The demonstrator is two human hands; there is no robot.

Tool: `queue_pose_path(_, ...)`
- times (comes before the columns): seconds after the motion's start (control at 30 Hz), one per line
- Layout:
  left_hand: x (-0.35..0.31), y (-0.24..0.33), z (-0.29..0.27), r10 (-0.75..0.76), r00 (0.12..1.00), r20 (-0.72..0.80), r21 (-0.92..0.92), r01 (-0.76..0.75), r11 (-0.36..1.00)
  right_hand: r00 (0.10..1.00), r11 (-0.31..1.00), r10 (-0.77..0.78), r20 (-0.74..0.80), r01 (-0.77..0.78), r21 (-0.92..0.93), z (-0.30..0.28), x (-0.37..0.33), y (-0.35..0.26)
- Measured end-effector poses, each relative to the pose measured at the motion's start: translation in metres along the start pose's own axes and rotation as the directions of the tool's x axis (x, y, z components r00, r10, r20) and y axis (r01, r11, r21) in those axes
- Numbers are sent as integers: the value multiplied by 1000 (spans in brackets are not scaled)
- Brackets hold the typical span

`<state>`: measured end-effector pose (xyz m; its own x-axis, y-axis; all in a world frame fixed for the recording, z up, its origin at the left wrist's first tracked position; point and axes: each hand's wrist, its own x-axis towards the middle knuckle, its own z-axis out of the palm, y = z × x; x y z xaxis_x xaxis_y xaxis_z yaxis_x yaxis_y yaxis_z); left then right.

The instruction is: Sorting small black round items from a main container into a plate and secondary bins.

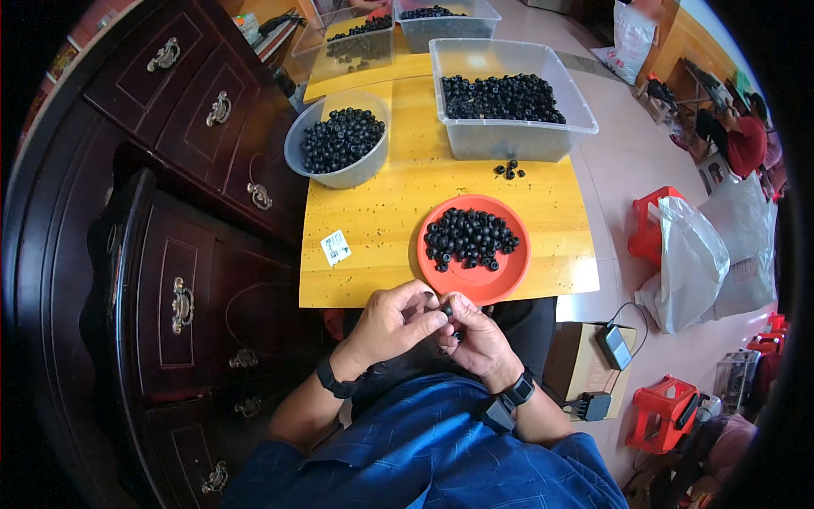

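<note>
Both hands are meeting just below the near edge of the yellow surface: the left hand and the right hand are pinching a small black ring between curled fingertips. Judging by the scene, plenty is remaining, with the orange plate just ahead holding a heap. A grey bowl and clear tubs farther back are sitting part-filled.

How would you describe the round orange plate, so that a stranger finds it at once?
Look at the yellow wooden table. At its near edge, just beyond both hands, lies the round orange plastic plate heaped with small black beads. It is the only flat, brightly coloured container; the others are grey or clear.
</note>
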<state>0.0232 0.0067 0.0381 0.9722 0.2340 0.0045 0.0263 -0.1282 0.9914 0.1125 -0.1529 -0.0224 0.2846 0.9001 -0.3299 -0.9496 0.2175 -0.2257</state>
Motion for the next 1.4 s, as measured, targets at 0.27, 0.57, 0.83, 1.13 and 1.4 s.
queue_pose_path(0.27, -4, -3, 5, 245, 969, 4, 557, -206, 804, 1000, 1000, -1, -12, 1, -5, 6, -1, 1)
queue_pose_path(0.57, -3, -5, 5, 271, 963, 2, 564, -225, 795, 999, 1000, 3, -41, -4, -24, 6, 0, 0)
queue_pose_path(0.83, -4, -9, 6, 280, 960, -20, 588, -215, 780, 999, 999, -15, -45, 14, -29, 8, 1, 1)
queue_pose_path(1.13, -5, -13, 4, 216, 976, 5, 594, -177, 785, 999, 999, -28, -32, 27, -30, -1, 4, 5)
queue_pose_path(1.4, -6, -26, 3, 323, 946, -16, 552, -261, 792, 999, 999, -45, 11, 45, -16, -2, 7, 6)
